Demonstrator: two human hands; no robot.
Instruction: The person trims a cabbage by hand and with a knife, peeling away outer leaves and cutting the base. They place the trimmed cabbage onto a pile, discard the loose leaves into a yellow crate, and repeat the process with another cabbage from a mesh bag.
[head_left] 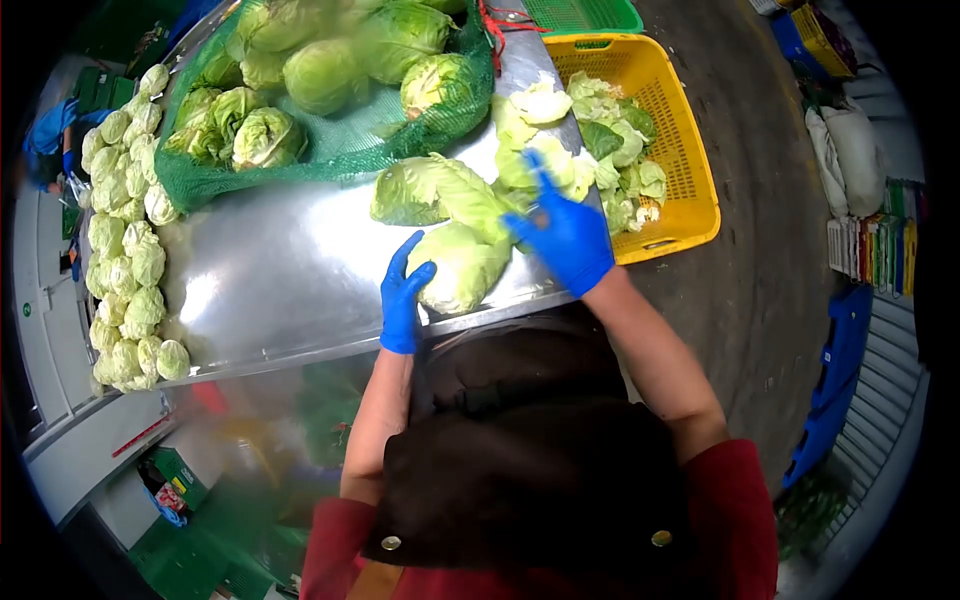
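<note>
My left hand (403, 295), in a blue glove, rests against the near side of a pale green cabbage (460, 265) lying on the steel table (280, 280). My right hand (563, 232), also gloved in blue, hovers just right of the cabbage with fingers spread, over loose outer leaves (440, 192). Whether it grips a leaf or a small tool is unclear. More torn leaves (530, 130) lie beyond, near the table's right edge.
A green net sack (330, 150) full of cabbages lies at the back of the table. Trimmed cabbages (125, 250) line the left edge. A yellow crate (690, 170) of leaf scraps stands right of the table. A person in blue (50, 135) works far left.
</note>
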